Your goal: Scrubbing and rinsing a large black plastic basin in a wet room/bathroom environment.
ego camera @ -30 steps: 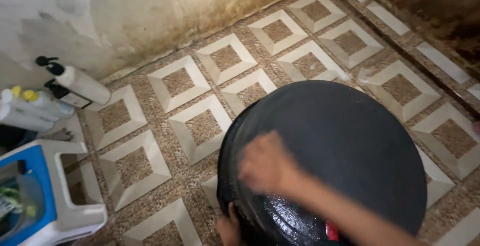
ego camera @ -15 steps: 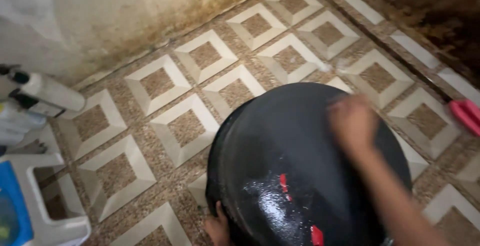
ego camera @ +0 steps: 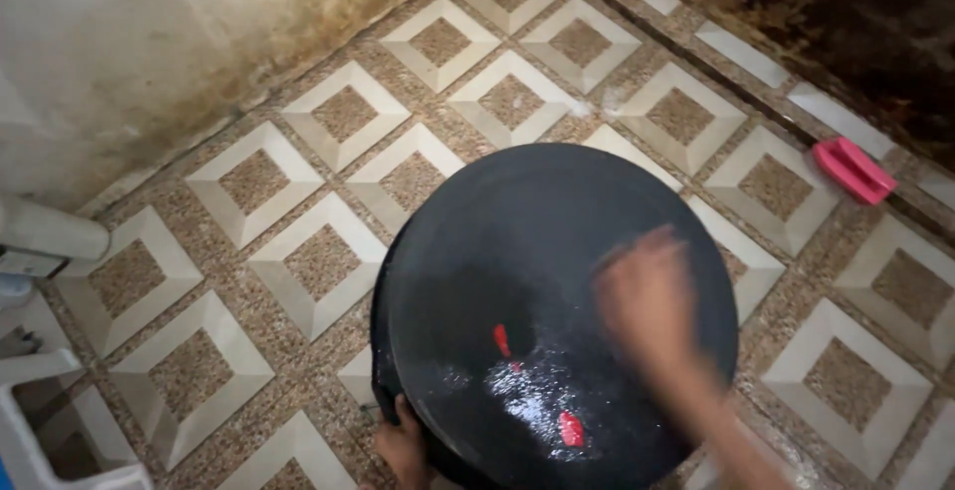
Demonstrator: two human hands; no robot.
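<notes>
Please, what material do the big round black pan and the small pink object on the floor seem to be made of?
Black pan: probably dark metal, its wet surface glossy with sharp glints. Pink object: likely moulded plastic, with even bright colour and smooth edges; too small to be sure. Floor: tiles, speckled like stone.

Round black pan, wet and glossy.
It stands tilted on the patterned tile floor, near centre, with small red reflections on its near part.

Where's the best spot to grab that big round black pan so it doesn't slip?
Probably the rim. The big black pan is wide, round and wet in the middle, with no handle showing. The left hand grips its near lower edge already, so taking the opposite rim from the side would likely balance it. The right hand is on its surface.
</notes>
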